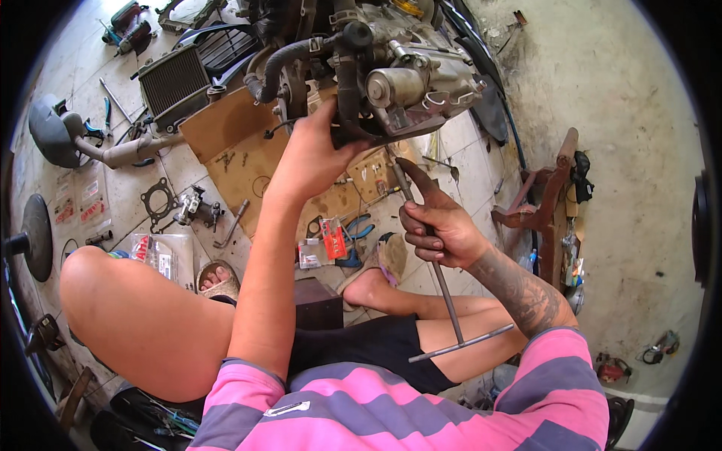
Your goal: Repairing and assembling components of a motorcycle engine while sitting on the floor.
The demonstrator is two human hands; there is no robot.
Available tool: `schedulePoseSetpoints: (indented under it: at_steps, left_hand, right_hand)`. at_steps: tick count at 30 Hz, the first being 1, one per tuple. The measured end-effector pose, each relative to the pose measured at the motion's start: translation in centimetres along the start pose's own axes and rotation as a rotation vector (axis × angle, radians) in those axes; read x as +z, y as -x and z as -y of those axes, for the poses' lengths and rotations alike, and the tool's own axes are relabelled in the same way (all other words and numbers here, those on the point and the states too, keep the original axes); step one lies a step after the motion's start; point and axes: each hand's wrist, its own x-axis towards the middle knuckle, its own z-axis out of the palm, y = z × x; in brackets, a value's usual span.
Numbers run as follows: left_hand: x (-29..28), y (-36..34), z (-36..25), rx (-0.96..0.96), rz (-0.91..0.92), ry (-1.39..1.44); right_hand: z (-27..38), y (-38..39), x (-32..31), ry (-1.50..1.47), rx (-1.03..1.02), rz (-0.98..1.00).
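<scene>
Gripping the shaft of a T-handle wrench (440,282), the right hand (436,225) is closed around the steel rod with the index finger extended along it toward the engine. The wrench runs diagonally: its working end points up and left to the underside of the engine block (398,83), and its crossbar lies low, over the person's right thigh. The exact point where the tip meets the engine is hidden behind the fingers and the casting.

The left hand (312,154) is raised to the engine, palm and fingers pressed against the lower dark part of the block, just beside a black rubber hose (289,60). Whether its fingers curl around anything there cannot be told. The two hands are near one another, the left higher and further from the body.

The engine sits at the top centre of the view, above a sheet of brown cardboard (241,146) spread on the tiled floor (466,143). Small bolts lie on the cardboard. Below it, near the person's sandalled foot, rest blue-handled pliers (353,229) and a red-and-white parts packet (333,239).

Further left on the floor: a finned radiator (171,79), a grey exhaust pipe (124,150), a flat gasket (158,199), a small metal assembly (197,207) and a clear plastic bag (165,252). To the right, a rusty brown stand (545,199) stands by the concrete wall (632,150).
</scene>
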Motion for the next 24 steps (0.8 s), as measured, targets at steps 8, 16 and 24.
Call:
schedulePoseSetpoints:
  at_steps: [8,16,24]
  left_hand:
    - [1.7,0.1,0.1,0.012,-0.197,-0.1]
    - [2.6,0.2,0.8,0.057,-0.262,-0.053]
    - [2.9,0.0,1.4,0.097,-0.307,-0.086]
  right_hand:
    - [0.9,-1.7,1.1,0.055,-0.051,-0.003]
    - [1.5,-2.5,1.1,0.084,-0.027,-0.004]
    - [1.6,-2.8,1.3,0.066,-0.023,-0.008]
